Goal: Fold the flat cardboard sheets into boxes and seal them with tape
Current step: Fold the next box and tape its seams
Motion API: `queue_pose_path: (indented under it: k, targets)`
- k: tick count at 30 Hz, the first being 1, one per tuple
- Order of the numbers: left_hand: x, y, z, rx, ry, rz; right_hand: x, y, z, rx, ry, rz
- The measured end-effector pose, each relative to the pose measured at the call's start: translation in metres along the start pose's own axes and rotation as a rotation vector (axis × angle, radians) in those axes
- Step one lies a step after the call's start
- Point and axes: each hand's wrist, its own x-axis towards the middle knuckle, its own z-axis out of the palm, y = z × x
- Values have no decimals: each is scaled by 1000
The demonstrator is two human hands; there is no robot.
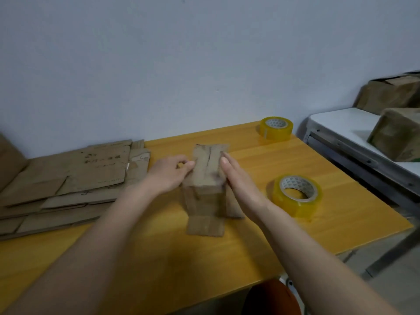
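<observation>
Head view — box [205, 178] between left hand [168, 176], right hand [241, 185].

A small brown cardboard box [205, 178], partly folded, is seen standing upright at the middle of the yellow wooden table [261, 246], its top flaps closed along a centre seam and a bottom flap splayed out flat toward the camera. Flat cardboard sheets [68, 185] are stacked at the table's left edge. Two rolls of yellowish clear tape are laid flat: one [296, 195] just right of the box, another [276, 128] by the wall.
</observation>
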Motion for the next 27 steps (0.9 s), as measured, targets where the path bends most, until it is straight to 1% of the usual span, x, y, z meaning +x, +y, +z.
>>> queue_pose_path:
  k: [2, 4, 5, 6, 7, 8, 9, 10, 12, 17, 22, 27]
  targets:
    - [-16, -4, 1, -62, 25, 19, 1, -1, 8, 61, -57, 14]
    - [-27, -9, 6, -66, 138, 9, -1, 0, 14, 124, -117, 30]
    - [-30, -12, 11, -22, 220, 11, -1, 2, 16, 100, -125, 23]
    - [-32, -14, 17, -4, 268, 33, 0, 3, 18, 5, -118, -6]
    - [-34, -16, 24, -26, 256, 81, 1, 6, 19, -121, -111, -54]
    - [-35, -18, 31, -88, 190, 139, 3, 11, 20, -225, -116, -111]
    - [-37, -18, 37, -159, 107, 183, 4, 16, 21, -277, -131, -160]
    - [-38, -19, 40, -212, 53, 214, 4, 22, 20, -292, -147, -193]
    - [-37, -24, 44, -249, 24, 253, 2, 32, 14, -285, -178, -241]
    - [-29, -30, 44, -189, -69, 264, 12, 37, -6, -385, -253, -267]
    - [-29, -31, 50, -178, 48, 279, 13, 32, -10, -465, -256, -248]
    - [-40, -48, 55, -157, 101, 339, 16, 19, -7, -742, -207, -239]
